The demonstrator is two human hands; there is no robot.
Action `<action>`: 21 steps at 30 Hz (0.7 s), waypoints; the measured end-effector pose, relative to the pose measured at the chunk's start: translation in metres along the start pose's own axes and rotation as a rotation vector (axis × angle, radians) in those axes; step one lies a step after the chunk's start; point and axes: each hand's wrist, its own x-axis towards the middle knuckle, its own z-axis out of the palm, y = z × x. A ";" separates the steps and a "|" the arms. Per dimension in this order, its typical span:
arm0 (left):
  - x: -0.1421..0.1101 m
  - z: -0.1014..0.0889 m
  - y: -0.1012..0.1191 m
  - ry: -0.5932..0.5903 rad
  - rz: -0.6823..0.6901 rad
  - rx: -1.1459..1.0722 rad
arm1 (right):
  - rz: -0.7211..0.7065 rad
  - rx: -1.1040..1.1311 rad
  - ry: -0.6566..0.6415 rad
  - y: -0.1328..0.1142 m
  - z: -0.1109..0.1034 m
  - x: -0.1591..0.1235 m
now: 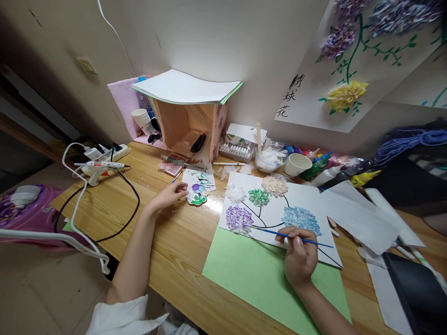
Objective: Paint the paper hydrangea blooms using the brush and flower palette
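White sleeve (120, 316) | painting (270, 211) overlaps green sheet (254, 274) | cables (138, 201) near glue gun (98, 170)

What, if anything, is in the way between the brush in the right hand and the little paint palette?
The purple flower on the paper lies straight between the paintbrush's tip and the palette. Past it, nothing visible blocks the way; the left hand is on the palette's other side.

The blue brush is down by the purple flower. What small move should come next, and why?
I'd probably ease the brush slightly along the black stem, away from the purple flower: the right hand has its tip near where they meet, and the stem offers a line to follow.
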 end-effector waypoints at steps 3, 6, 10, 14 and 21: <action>0.004 0.006 -0.001 0.079 -0.055 -0.016 | -0.004 0.002 0.005 0.000 0.001 0.000; 0.008 0.011 -0.003 0.157 -0.084 0.000 | -0.021 -0.013 0.018 0.001 0.002 0.000; 0.011 0.011 -0.008 0.165 -0.086 0.001 | -0.050 -0.056 0.061 0.004 0.001 0.000; 0.010 0.010 -0.006 0.137 -0.067 -0.029 | -0.104 -0.171 0.049 0.008 -0.001 0.002; 0.001 0.013 0.018 0.137 -0.154 -0.190 | -0.239 -0.300 -0.067 0.003 0.004 0.005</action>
